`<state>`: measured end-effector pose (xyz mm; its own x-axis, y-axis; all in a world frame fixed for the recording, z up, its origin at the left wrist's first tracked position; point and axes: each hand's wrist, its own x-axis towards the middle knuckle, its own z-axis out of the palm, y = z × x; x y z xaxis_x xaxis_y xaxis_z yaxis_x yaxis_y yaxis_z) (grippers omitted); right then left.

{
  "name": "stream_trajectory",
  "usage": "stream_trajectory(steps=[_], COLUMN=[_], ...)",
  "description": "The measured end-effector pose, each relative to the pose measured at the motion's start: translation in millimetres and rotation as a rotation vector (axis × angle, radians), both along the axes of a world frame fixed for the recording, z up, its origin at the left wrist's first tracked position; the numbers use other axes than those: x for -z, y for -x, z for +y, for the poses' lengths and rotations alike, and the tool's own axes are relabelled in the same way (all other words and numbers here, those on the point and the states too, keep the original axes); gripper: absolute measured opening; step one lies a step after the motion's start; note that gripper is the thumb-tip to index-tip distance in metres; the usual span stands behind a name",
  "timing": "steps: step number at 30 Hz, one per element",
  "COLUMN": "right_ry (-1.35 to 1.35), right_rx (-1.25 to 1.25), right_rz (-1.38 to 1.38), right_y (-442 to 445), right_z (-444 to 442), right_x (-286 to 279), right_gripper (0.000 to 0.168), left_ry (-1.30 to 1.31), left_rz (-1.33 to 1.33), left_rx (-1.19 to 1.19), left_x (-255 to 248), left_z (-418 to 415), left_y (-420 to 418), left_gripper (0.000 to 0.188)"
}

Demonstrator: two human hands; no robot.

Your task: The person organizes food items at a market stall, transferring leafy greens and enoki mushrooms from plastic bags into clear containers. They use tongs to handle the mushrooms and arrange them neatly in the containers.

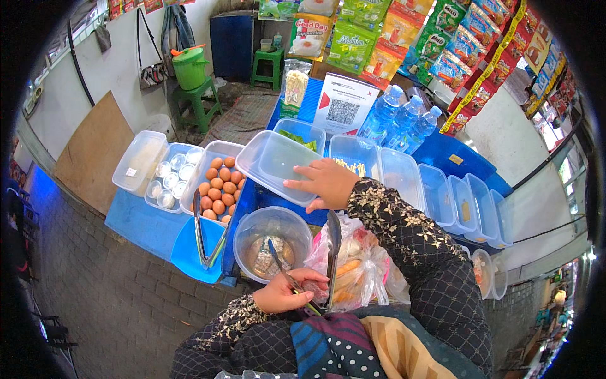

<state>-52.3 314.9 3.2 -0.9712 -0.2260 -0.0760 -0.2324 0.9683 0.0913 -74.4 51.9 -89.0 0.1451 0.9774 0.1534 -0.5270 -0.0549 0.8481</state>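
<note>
My left hand [286, 290] grips metal tongs [333, 265] at their lower part; the two dark-tipped arms are spread apart. One tip reaches over a round translucent bucket [303, 237] holding a pale, lumpy mass in brownish liquid. My right hand [326, 182] lies across the right side of a translucent rectangular plastic container [265, 161], fingers spread. Whether it grips the rim or only rests there is unclear. Below that hand are clear plastic bags [362, 270] of orange and pale food. Brown eggs [214, 194] fill a box to the left.
A second pair of tongs [201, 237] stands in a blue basin [182, 251]. Plastic boxes [435, 194] line the blue counter at right, near water bottles [402, 118]. Drink sachets [355, 42] hang overhead. Lidded cups [175, 177] sit in a box beside the eggs.
</note>
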Motion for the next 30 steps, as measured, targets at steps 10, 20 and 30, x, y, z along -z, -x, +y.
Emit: stream_trajectory(steps=[10,20,30], right_ry=[0.139,0.203,0.092], right_rx=[0.262,0.42,0.268], right_rz=[0.376,0.303,0.46], right_y=[25,63,69], right_z=[-26,-31,-35], right_x=[49,54,62], right_gripper=[0.07,0.061,0.04], left_ry=[-0.014,0.045,0.064], left_rz=[0.059,0.035,0.026], left_rx=[-0.031,-0.027,-0.038], left_x=[6,5,6], left_z=[-5,-5,-4], left_y=[5,6,7], left_gripper=[0.037,0.035,0.034])
